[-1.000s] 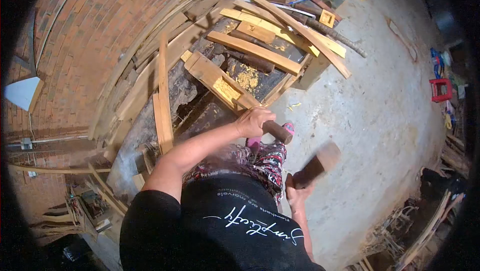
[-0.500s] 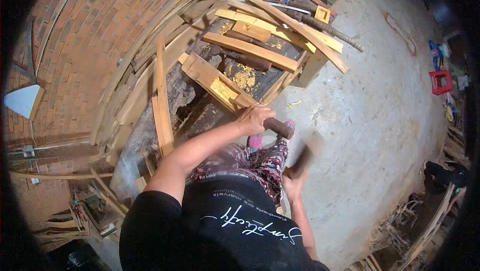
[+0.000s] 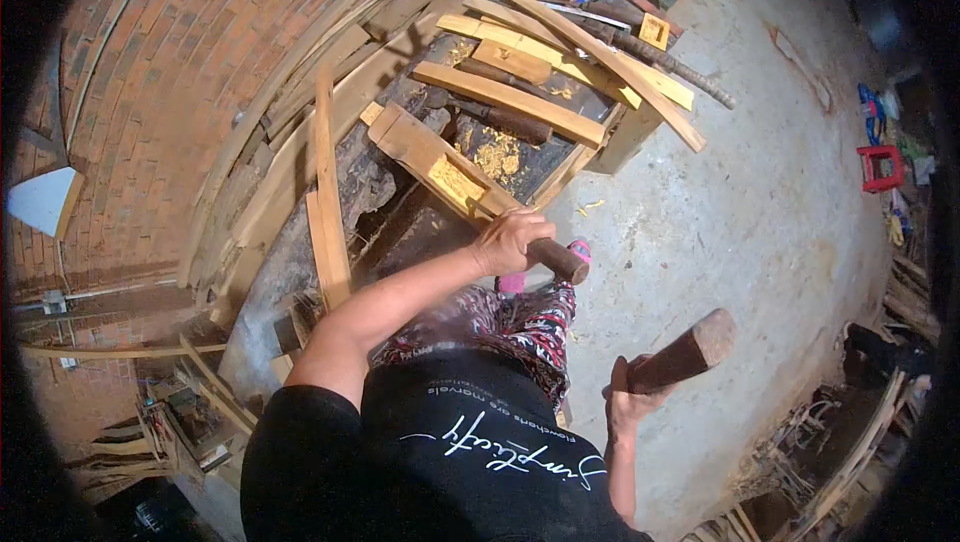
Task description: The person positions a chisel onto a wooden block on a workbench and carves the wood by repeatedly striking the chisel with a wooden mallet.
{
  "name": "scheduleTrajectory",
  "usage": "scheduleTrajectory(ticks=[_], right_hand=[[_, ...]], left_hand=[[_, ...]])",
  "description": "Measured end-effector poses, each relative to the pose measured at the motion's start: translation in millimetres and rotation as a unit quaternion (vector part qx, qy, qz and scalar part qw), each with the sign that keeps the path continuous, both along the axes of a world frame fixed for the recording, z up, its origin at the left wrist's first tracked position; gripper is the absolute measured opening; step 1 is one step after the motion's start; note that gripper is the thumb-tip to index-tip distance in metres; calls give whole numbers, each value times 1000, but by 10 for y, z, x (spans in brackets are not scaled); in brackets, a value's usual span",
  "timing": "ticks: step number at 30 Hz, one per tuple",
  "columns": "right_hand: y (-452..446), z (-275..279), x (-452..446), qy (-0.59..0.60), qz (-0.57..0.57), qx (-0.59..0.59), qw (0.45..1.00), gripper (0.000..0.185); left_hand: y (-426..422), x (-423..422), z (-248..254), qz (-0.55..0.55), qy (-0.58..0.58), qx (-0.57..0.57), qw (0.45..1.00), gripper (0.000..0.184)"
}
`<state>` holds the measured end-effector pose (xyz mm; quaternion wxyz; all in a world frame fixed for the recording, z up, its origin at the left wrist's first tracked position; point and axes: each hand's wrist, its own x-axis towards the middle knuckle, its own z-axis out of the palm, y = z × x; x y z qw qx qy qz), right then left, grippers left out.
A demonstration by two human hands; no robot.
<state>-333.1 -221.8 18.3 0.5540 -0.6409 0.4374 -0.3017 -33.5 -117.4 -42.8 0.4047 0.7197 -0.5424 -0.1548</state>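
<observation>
My left hand [image 3: 508, 242] is wrapped round a dark round wooden handle [image 3: 560, 260], whose thick end sticks out to the right. That hand is at the near end of a wooden beam [image 3: 405, 139]; whatever lies under the fingers is hidden. A recess with pale, rough chips [image 3: 455, 180] is cut in the beam's upper face. Out to the right, above the floor, my right hand [image 3: 635, 402] grips a dark wooden block [image 3: 683, 353] with a paler end face, tilted up and away from the handle.
Wood shavings [image 3: 497, 157] lie beyond the beam. Another plank [image 3: 510, 102] and a long strip [image 3: 570, 32] cross the work surface. Long boards line the brick wall [image 3: 190, 72] at left. A red plastic stool [image 3: 880, 169] stands on the concrete floor [image 3: 740, 232] at right.
My right hand has swung with the wooden block, first in towards the handle and now farther out to the right. My left hand has stayed nearly in place.
</observation>
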Motion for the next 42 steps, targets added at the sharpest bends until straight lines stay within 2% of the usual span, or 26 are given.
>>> scheduleTrajectory(ticks=[2, 4, 7, 9, 11, 13, 14, 15, 16, 18, 19, 21, 23, 25, 27, 29, 30, 31, 32, 33, 35, 37, 39, 41, 42], right_hand=[[-39, 92, -3, 41, 89, -155, 983, 27], [41, -208, 5, 32, 106, -178, 978, 28], [147, -296, 417, 137, 224, -158, 952, 38], [230, -419, 563, 159, 141, 35, 977, 48], [196, -367, 573, 110, 77, -52, 990, 42], [187, -213, 446, 41, 24, 24, 999, 29], [193, -114, 361, 32, 64, 79, 994, 16], [250, -259, 354, 1, 28, -14, 1000, 12], [261, -426, 361, 0, 28, -16, 999, 12], [244, -662, 363, 161, 173, -127, 963, 28], [257, -654, 419, 153, 142, 19, 978, 42], [175, -566, 431, 143, 129, -29, 981, 41], [181, -435, 397, 2, 49, 3, 999, 31], [234, -461, 261, -21, 41, -19, 999, 23], [280, -599, 206, 96, 96, -112, 984, 28], [251, -572, 479, 207, 186, -51, 959, 37], [222, -799, 470, 233, 202, -21, 951, 46], [183, -754, 509, 230, 204, -26, 951, 46], [149, -649, 551, 215, 183, -45, 958, 47], [145, -530, 550, 205, 162, -60, 963, 48], [99, -342, 527, 101, 122, -22, 987, 41], [33, -238, 480, 71, 95, -41, 992, 40], [-7, -138, 410, 65, 114, -56, 990, 44], [-8, -100, 322, 34, 101, -114, 988, 47], [39, -76, 302, -11, 55, -51, 997, 37]], left_hand=[[9, -7, 2, 3, -7, -20, 1000, 23], [28, -16, -9, 6, -15, -36, 999, 23], [29, -18, -79, 5, -34, -6, 999, 26], [24, -34, -198, 4, -67, 24, 997, 27], [0, -22, -86, 9, -66, 25, 997, 27], [9, -64, -69, 4, -57, 31, 998, 27], [10, -56, -82, 7, -55, 12, 998, 26], [7, -40, -84, 13, -53, -7, 998, 25], [2, -30, -81, 13, -54, -8, 998, 25], [-21, -30, -81, 17, -38, 15, 999, 25], [-29, -44, -117, 15, -38, 12, 999, 25], [-34, -28, -200, -2, -44, 15, 999, 23], [-35, -43, -150, 1, -57, 38, 998, 22], [-28, -31, -144, -7, -44, 33, 998, 21], [-18, -8, -99, -7, -42, 27, 999, 19], [-19, -9, -64, 9, -22, 27, 999, 18], [57, 86, -150, 18, -60, 68, 996, 18], [167, 232, -273, 31, -101, 108, 989, 18], [224, 283, -274, 24, -90, 57, 994, 21], [234, 293, -305, 24, -88, 59, 994, 21], [240, 252, -130, 14, -88, 56, 994, 22], [175, 109, 3, 11, -64, 44, 997, 22], [132, 15, 12, 9, -22, -11, 1000, 21], [140, 35, 16, 7, -16, -15, 1000, 21], [151, 34, 10, 2, -10, -17, 1000, 20]])
